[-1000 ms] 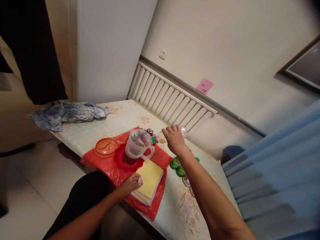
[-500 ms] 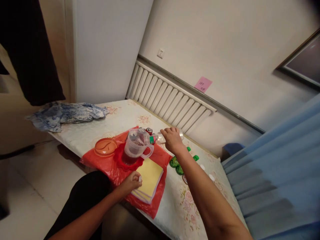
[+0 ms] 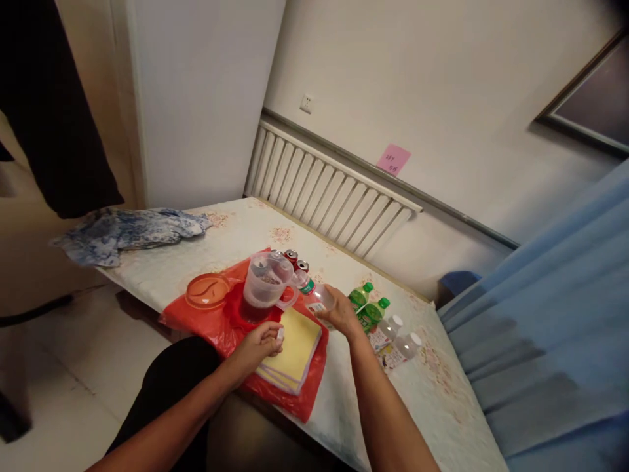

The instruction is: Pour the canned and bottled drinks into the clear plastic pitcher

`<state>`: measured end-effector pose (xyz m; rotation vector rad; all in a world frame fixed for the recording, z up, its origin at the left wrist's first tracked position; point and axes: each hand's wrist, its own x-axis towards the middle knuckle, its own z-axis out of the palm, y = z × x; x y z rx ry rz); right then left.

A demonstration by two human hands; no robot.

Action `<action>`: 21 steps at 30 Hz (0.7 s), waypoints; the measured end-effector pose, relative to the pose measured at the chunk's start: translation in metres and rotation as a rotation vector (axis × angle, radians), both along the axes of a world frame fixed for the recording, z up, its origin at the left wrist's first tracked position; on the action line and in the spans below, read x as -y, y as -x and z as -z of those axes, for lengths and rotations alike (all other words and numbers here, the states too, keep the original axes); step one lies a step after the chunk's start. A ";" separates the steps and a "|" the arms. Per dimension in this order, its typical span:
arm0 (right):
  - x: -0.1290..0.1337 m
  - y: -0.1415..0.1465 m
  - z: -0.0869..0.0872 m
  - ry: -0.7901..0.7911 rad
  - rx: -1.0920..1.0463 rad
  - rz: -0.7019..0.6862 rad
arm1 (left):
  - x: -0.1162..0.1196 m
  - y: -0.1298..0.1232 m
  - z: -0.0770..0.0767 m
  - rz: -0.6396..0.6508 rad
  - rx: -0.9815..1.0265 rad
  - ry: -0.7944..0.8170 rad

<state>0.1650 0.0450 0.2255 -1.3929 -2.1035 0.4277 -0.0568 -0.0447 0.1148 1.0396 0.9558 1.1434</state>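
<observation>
My right hand [image 3: 340, 311] is wrapped round a clear plastic bottle [image 3: 314, 296] with a green and red label, tilted, its mouth near the pitcher's handle. A clear pitcher [image 3: 263, 288] with dark liquid low inside stands on a red scalloped dish [image 3: 234, 314]. In front of it my left hand [image 3: 268, 342] pinches a small white cap [image 3: 280, 333] above a stack of yellow cloths [image 3: 297, 347]. An orange round lid [image 3: 207, 290] lies left of the pitcher on the red plastic sheet [image 3: 196, 319].
Red cans [image 3: 291, 256] stand behind the pitcher. Green bottles [image 3: 372, 313] and white-capped bottles [image 3: 403, 347] stand to the right on the flowered tablecloth [image 3: 344, 393]. A blue patterned cloth [image 3: 132, 231] lies at the far left; a radiator [image 3: 324, 190] is behind.
My right hand has lowered and turned the bottle from nearly level over the pitcher's rim to more upright beside it. My left hand stays closed on the cap.
</observation>
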 end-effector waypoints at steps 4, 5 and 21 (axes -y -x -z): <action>0.037 -0.013 0.024 -0.002 -0.080 -0.013 | -0.001 0.003 -0.024 -0.126 -0.061 -0.091; 0.046 -0.016 0.031 0.001 -0.087 -0.005 | -0.001 0.003 -0.030 -0.141 -0.078 -0.111; 0.111 -0.034 0.081 0.013 -0.110 0.068 | 0.005 -0.015 -0.062 -0.019 -0.542 -0.492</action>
